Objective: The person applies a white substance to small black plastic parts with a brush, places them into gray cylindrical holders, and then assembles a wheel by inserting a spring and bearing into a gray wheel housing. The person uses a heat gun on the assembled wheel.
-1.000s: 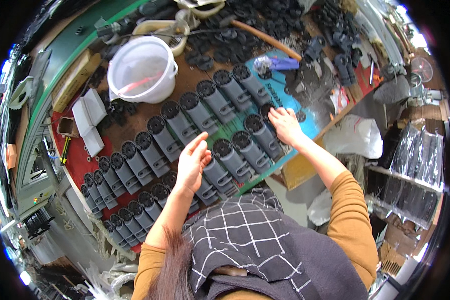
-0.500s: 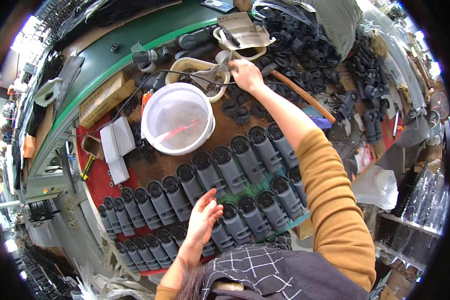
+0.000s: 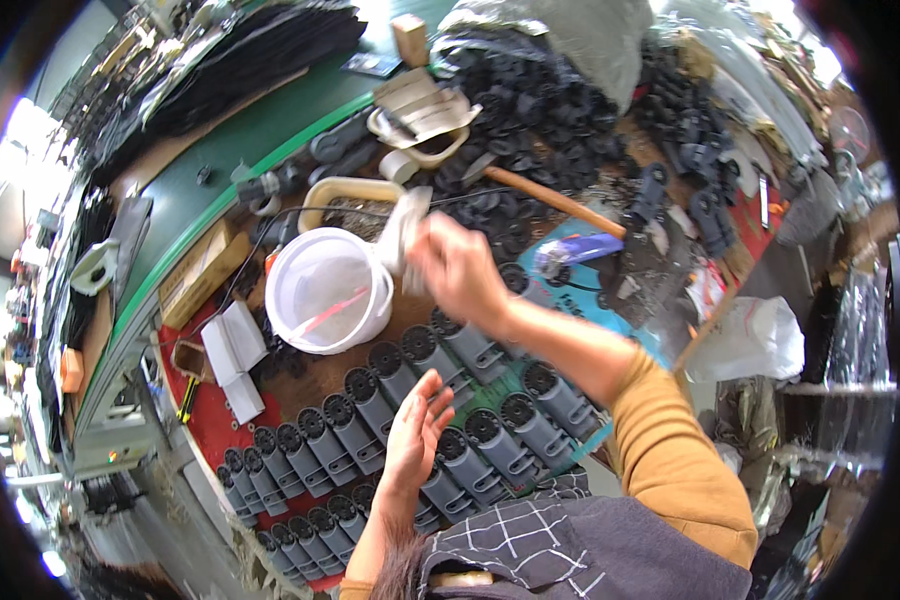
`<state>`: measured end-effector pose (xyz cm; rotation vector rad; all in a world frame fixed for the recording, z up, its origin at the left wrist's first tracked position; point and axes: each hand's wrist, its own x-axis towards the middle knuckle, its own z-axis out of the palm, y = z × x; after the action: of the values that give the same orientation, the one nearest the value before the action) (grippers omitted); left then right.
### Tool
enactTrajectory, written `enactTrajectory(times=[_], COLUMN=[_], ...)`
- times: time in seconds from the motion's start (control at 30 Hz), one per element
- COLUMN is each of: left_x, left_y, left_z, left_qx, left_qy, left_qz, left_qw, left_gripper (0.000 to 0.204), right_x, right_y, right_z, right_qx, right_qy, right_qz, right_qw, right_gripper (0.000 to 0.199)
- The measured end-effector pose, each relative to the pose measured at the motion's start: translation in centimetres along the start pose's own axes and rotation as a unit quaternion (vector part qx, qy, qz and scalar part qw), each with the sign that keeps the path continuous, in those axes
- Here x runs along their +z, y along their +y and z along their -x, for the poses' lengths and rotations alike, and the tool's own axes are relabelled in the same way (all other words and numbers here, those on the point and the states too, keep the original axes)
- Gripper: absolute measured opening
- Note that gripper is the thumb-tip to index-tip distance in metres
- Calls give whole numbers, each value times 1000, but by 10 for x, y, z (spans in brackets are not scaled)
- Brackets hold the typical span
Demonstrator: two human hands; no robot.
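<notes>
My right hand [image 3: 460,270], blurred by motion, is closed on a pale grey cloth [image 3: 400,232], which hangs between the white bucket and the rows of parts. My left hand [image 3: 417,435] is held above the nearer parts with its fingers stretched out and nothing in it. Beneath both hands, grey plastic housings [image 3: 370,395] with round black ends lie in two long slanting rows. The translucent white bucket [image 3: 342,338] stands left of the cloth. Behind it a cream tub [image 3: 355,184] contains small dark pieces.
A wooden-handled hammer [image 3: 560,205] lies beyond my right hand, near a purple-blue wrapped item [image 3: 582,248]. Black plastic parts [image 3: 530,110] are heaped at the back. A cardboard box [image 3: 205,280] and white boxes [image 3: 235,345] stand at left. One thin black cable runs behind the bucket.
My right hand has drawn back from the tub toward me, bringing the cloth out with it. My left hand stays over the parts. The whole view has shifted and turned slightly.
</notes>
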<state>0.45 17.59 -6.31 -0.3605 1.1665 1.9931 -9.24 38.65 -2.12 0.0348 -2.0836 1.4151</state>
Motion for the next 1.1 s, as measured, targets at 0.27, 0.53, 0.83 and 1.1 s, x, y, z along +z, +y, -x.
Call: enactTrajectory(times=[0.27,0.53,0.83,1.1], left_x=[33,58,71,174], left_y=[-68,-111,-111,-178], left_z=[37,101,77,36], left_qx=[146,22,93,238], left_qy=[-175,-77,-172,-32], left_qz=[-138,12,-184,-167], left_qw=[964,997,963,956], left_gripper=[51,23,26,32], right_x=[-35,-50,-117,-172], right_y=[-124,-175,-173,-92], right_z=[223,302,293,276], right_qx=[347,383,327,453], right_qy=[90,73,151,103], right_qz=[-296,-175,-320,-341], right_qw=[885,904,876,817], right_gripper=[23,23,17,23])
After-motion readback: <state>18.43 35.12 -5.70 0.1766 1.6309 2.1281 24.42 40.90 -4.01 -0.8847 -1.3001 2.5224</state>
